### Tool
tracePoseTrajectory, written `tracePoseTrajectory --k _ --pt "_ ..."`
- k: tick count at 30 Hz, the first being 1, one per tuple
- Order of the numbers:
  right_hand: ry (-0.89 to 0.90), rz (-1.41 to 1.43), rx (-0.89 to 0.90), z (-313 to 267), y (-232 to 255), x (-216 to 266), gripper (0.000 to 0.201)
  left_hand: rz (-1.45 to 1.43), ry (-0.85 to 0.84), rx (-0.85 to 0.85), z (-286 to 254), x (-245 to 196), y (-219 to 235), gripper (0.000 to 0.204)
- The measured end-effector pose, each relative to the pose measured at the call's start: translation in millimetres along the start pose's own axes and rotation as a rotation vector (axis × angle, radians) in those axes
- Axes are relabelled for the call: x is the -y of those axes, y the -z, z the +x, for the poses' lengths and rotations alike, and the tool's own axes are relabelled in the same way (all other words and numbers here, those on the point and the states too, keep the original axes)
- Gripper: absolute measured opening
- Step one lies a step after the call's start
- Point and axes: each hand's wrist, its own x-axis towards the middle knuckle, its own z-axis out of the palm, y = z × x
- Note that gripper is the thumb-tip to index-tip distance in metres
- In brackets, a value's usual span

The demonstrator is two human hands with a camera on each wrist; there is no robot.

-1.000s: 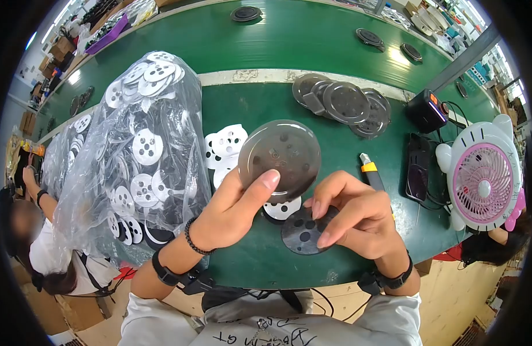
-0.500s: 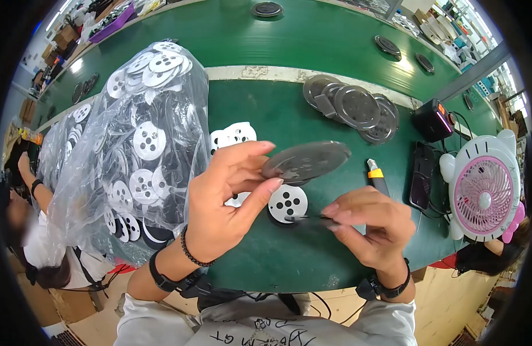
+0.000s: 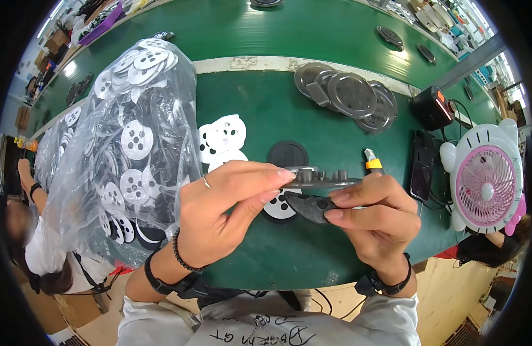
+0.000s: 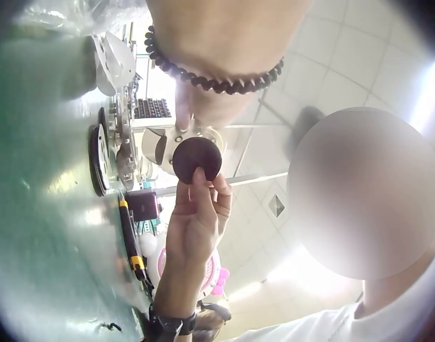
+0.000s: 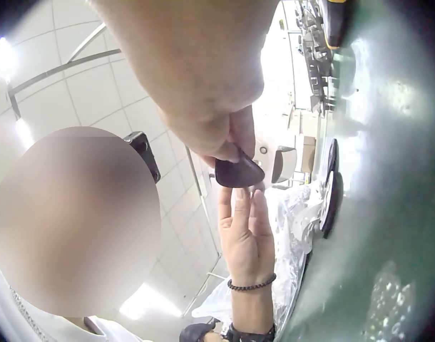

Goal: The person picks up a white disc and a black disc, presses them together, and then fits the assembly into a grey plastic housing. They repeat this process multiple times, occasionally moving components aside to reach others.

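In the head view my left hand [image 3: 223, 213] pinches the left edge of a grey translucent disc [image 3: 326, 183], held nearly edge-on with small posts standing on its upper side. My right hand [image 3: 378, 222] grips a thin dark disc [image 3: 309, 209] with holes, tilted just below the grey one; its fingertips are also at the grey disc's right edge. The left wrist view shows the dark disc [image 4: 197, 160] face-on. In the right wrist view it [image 5: 239, 171] looks bent. Below the hands, a white disc with holes [image 3: 279, 209] lies on a black one.
A clear plastic bag [image 3: 133, 155] of white discs fills the left. Loose white discs [image 3: 227, 134], a black round piece [image 3: 288, 155], stacked grey discs [image 3: 351, 95], a yellow-black cutter [image 3: 373, 162], a phone [image 3: 422, 167] and a pink-white fan [image 3: 482, 181] lie around. Another person sits at left.
The grey disc has turned from face-on to edge-on, posts upward. The right hand has moved up and left, bringing the dark disc beneath it; the hands are closer together.
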Motion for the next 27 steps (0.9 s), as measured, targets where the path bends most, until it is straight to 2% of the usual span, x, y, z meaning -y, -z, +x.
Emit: tracePoseTrajectory --k 7,16,20,22,23,25,26,27 --pt "-0.025 -0.076 -0.028 0 1 2 0.018 0.012 -0.094 0.007 1 2 -3 0.028" --pt "-0.073 -0.103 -0.045 -1 0 3 0.021 0.014 -0.084 0.052 0 1 -1 0.029" --pt "-0.090 -0.104 -0.024 0 0 5 0.025 0.021 -0.080 0.018 -4 0 -7 0.032" --pt "-0.110 -0.082 -0.047 0 -4 4 0.030 0.034 0.042 -0.006 -7 -2 -9 0.033" --pt "-0.110 -0.082 -0.047 0 -6 4 0.030 0.034 0.041 -0.006 -9 -3 -11 0.033" --pt "-0.166 -0.087 -0.093 0 -9 4 0.035 -0.081 0.193 -0.120 -11 -2 -18 0.030" --pt "-0.168 -0.087 -0.094 -1 -8 2 0.035 -0.081 0.195 -0.118 -12 -1 -21 0.030" --pt "-0.092 -0.197 -0.052 -1 -7 -1 0.038 -0.165 0.226 -0.166 -12 1 -22 0.029"
